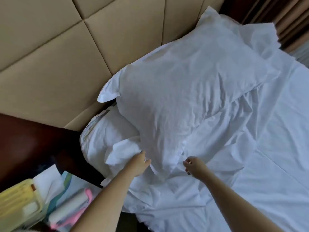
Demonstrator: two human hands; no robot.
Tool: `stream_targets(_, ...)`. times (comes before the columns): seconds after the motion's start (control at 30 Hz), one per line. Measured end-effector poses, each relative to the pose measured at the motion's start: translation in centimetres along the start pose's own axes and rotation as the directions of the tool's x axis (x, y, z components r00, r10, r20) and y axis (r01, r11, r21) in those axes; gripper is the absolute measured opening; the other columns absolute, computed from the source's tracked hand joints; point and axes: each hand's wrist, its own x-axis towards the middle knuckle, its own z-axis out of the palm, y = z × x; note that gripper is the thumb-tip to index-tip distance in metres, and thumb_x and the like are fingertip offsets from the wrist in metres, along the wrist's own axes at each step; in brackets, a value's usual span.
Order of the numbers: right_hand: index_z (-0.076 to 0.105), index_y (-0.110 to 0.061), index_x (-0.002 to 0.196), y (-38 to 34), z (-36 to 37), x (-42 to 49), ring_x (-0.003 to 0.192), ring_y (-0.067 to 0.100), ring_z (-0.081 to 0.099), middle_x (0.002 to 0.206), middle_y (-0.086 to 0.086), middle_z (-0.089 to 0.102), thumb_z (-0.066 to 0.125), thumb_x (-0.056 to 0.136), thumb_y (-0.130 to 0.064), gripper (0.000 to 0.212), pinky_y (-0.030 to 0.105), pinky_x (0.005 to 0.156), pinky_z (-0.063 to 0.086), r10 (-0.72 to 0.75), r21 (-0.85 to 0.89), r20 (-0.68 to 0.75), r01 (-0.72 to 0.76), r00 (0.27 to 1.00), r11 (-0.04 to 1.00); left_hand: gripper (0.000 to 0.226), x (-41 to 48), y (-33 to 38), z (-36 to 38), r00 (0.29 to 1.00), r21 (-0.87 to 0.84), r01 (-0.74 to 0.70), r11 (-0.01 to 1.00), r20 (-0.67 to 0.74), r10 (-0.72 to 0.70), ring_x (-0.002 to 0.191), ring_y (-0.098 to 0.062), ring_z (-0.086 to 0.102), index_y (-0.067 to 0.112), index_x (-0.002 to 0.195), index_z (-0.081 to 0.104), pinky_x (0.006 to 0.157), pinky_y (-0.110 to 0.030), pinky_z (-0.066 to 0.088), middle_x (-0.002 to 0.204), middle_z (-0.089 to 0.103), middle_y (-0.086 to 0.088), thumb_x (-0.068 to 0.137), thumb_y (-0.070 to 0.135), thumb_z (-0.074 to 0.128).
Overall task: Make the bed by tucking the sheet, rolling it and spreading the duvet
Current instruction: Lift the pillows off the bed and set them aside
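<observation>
Judged early in the job: pinching the near edge of the plump white pillow [184, 97] by the beige padded headboard [58, 64] with left hand [140, 163] and right hand [194, 166], wrinkled white bed sheet [275, 131] seemingly untucked, unrolled, no duvet seen spread.

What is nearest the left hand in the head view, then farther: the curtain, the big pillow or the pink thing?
1. big pillow, its near edge pinched by the left hand.
2. pink thing, lower left.
3. curtain, far top right.
</observation>
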Motion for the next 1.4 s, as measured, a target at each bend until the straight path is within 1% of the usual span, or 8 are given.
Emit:
stream_targets(0.17, 0.054, -0.001, 0.112, 0.5, 3.3, 3.0, 0.091, 0.025, 0.060, 0.093, 0.006, 0.060, 0.059, 0.089, -0.027, 0.034, 0.035, 0.080, 0.046, 0.111, 0.334, 0.055, -0.123, 0.992, 0.935, 0.058, 3.8, 0.7, 1.5, 0.988, -0.409, 0.100, 0.907, -0.068, -0.140, 0.124, -0.031, 0.047, -0.003, 0.135, 0.028, 0.104, -0.041, 0.040, 0.135, 0.047, -0.017, 0.091, 0.025, 0.055)
stream_targets(0.3, 0.040, -0.014, 0.119, -0.3, 4.4, 3.4, 0.077, 0.017, 0.051, 0.088, 0.005, 0.050, 0.057, 0.092, -0.026, 0.034, 0.027, 0.065, 0.041, 0.178, 0.722, 0.167, -0.243, 0.970, 0.648, 0.072, 5.2, 0.6, 3.4, 0.941, -0.626, 0.162, 0.763, -0.134, -0.310, 0.107, -0.030, 0.059, -0.001, 0.119, 0.048, 0.094, -0.042, 0.048, 0.117, 0.060, -0.017, 0.067, 0.044, 0.069)
stream_targets(0.47, 0.039, -0.017, 0.116, -2.2, 4.2, 2.1, 0.081, 0.017, 0.056, 0.089, 0.001, 0.047, 0.052, 0.095, -0.032, 0.030, 0.027, 0.065, 0.042, 0.125, 0.849, 0.199, -0.234, 0.972, 0.473, 0.016, 2.6, 2.3, 4.7, 0.941, -0.615, 0.031, 0.788, -0.248, -0.231, 0.088, -0.026, 0.060, -0.002, 0.094, 0.063, 0.078, -0.036, 0.047, 0.090, 0.066, -0.019, 0.088, 0.012, 0.058)
stream_targets(0.67, 0.047, -0.008, 0.071, -2.6, 4.1, -0.8, 0.057, 0.014, 0.039, 0.065, 0.006, 0.040, 0.051, 0.095, -0.022, 0.027, 0.024, 0.053, 0.034, 0.086, 0.790, 0.104, -0.135, 0.991, 0.598, 0.012, -4.4, 2.2, 3.4, 0.931, -0.493, -0.149, 0.857, -0.361, -0.045, 0.071, -0.013, 0.056, 0.005, 0.085, 0.061, 0.061, -0.022, 0.043, 0.074, 0.061, -0.004, 0.092, 0.011, 0.053)
stream_targets(0.83, 0.044, -0.009, 0.069, -1.7, 2.2, -5.6, 0.055, 0.014, 0.031, 0.062, 0.006, 0.031, 0.045, 0.094, -0.018, 0.027, 0.026, 0.050, 0.027, -0.069, 0.612, -0.064, 0.094, 0.996, 0.785, 0.040, -8.3, 2.5, 3.6, 0.885, -0.258, -0.203, 0.945, -0.461, 0.064, 0.051, -0.013, 0.036, 0.018, 0.056, 0.037, 0.050, -0.027, 0.028, 0.052, 0.037, 0.002, 0.094, 0.016, 0.050)
stream_targets(0.97, 0.027, -0.016, 0.058, 2.1, 0.4, -9.9, 0.056, 0.013, 0.026, 0.059, 0.002, 0.025, 0.047, 0.093, -0.020, 0.040, 0.028, 0.052, 0.020, -0.104, 0.373, -0.241, 0.191, 0.965, 0.908, 0.039, -10.7, 3.9, 5.1, 0.879, -0.137, -0.200, 0.970, -0.462, 0.116, 0.054, -0.020, 0.037, 0.004, 0.061, 0.041, 0.052, -0.031, 0.029, 0.054, 0.042, -0.004, 0.094, 0.024, 0.049)
stream_targets(1.13, 0.034, -0.011, 0.060, 7.5, -1.5, -14.1, 0.058, 0.018, 0.031, 0.060, 0.008, 0.032, 0.047, 0.094, -0.020, 0.038, 0.034, 0.055, 0.022, -0.133, 0.212, -0.331, 0.211, 0.934, 0.954, 0.044, -15.2, 6.3, 10.5, 0.889, -0.002, -0.207, 0.978, -0.418, 0.187, 0.055, -0.021, 0.039, 0.013, 0.057, 0.030, 0.053, -0.032, 0.027, 0.054, 0.043, -0.002, 0.094, 0.027, 0.048)
stream_targets(1.4, 0.034, -0.011, 0.058, 18.2, 1.6, -20.7, 0.058, 0.022, 0.035, 0.054, 0.001, 0.037, 0.045, 0.096, -0.025, 0.042, 0.033, 0.052, 0.024, -0.127, 0.055, -0.254, 0.146, 0.959, 0.988, 0.039, -22.9, 4.6, 21.3, 0.936, 0.036, -0.125, 0.991, -0.327, 0.130, 0.077, -0.028, 0.053, 0.017, 0.061, 0.034, 0.063, -0.031, 0.032, 0.079, 0.060, -0.013, 0.096, 0.029, 0.045)
